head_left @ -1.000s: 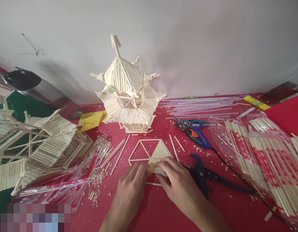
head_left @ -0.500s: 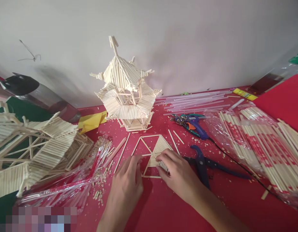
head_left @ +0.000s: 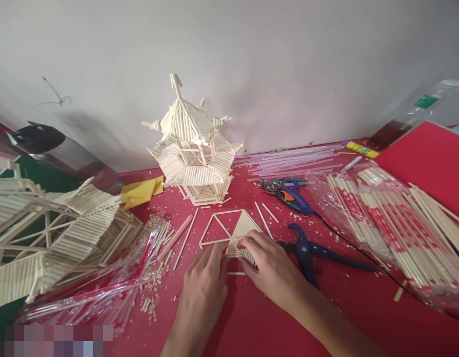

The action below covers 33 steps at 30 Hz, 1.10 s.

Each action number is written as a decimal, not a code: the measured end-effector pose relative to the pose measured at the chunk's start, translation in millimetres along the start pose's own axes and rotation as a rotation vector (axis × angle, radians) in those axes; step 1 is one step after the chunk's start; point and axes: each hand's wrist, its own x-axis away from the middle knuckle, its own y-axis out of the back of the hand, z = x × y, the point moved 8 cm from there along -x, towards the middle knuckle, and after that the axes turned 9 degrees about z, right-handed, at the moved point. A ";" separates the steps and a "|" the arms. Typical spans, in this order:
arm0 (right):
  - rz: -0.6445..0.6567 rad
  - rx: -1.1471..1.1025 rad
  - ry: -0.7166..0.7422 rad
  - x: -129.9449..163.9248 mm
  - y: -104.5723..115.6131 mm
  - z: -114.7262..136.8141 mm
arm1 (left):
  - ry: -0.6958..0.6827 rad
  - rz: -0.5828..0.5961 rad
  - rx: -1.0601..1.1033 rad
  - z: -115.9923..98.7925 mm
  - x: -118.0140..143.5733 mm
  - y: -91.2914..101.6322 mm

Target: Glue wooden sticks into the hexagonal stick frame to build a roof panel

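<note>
A flat hexagonal frame of thin wooden sticks (head_left: 229, 212) lies on the red tabletop, part of it filled with a panel of sticks laid side by side (head_left: 246, 225). My left hand (head_left: 207, 282) is closed at the frame's near left side, its bent fingertips on the sticks and partly hidden. Over the panel, my right hand (head_left: 264, 260) curls its thumb and fingers; whatever they pinch is covered. Blue-handled cutters (head_left: 306, 250) lie beside my right hand. Loose sticks (head_left: 187, 238) rest left of the frame.
Behind the frame stands a stick-built pagoda (head_left: 196, 144). A larger stick model (head_left: 77, 223) fills the left, near plastic wrappers (head_left: 99, 297) and offcuts. At right are a blue glue gun (head_left: 298, 196) with its cable, glue sticks (head_left: 296, 161) and bagged wooden sticks (head_left: 393, 218).
My left hand has shifted right, covering more of the frame's near left edge. My right hand stays over the panel. The camera view has moved slightly.
</note>
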 end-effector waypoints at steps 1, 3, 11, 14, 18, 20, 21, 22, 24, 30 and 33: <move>0.000 -0.004 -0.001 -0.1 0.2 0.1 | 0.006 0.004 -0.003 0.0 -0.1 -0.2; 0.004 -0.014 -0.004 -0.4 0.7 -0.1 | 0.019 0.018 -0.005 0.1 -0.3 -0.7; 0.086 -0.109 -0.005 0.7 3.8 -3.5 | 0.040 0.080 0.009 -4.2 1.3 -2.9; 0.111 -0.124 -0.004 1.3 5.0 -3.4 | 0.012 0.090 0.011 -8.4 2.6 -4.5; 0.117 -0.135 -0.009 1.5 6.0 -2.9 | -0.017 0.081 0.008 -12.5 4.0 -6.0; 0.121 -0.140 -0.015 1.7 5.9 -2.7 | -0.021 0.077 -0.003 -13.1 4.1 -7.3; 0.122 -0.142 -0.016 1.8 5.8 -2.5 | -0.024 0.076 -0.010 -13.3 4.0 -8.0; 0.122 -0.141 -0.018 2.0 5.6 -2.5 | -0.024 0.075 -0.016 -13.2 3.8 -8.6; 0.119 -0.136 -0.021 2.6 5.1 -2.9 | -0.015 0.080 -0.014 -12.0 3.3 -9.2; 0.089 -0.123 -0.004 3.4 3.0 -5.4 | 0.044 0.102 0.041 2.6 2.1 -0.1; 0.076 -0.134 -0.001 2.7 3.2 -6.0 | 0.076 0.041 -0.017 14.8 1.8 13.1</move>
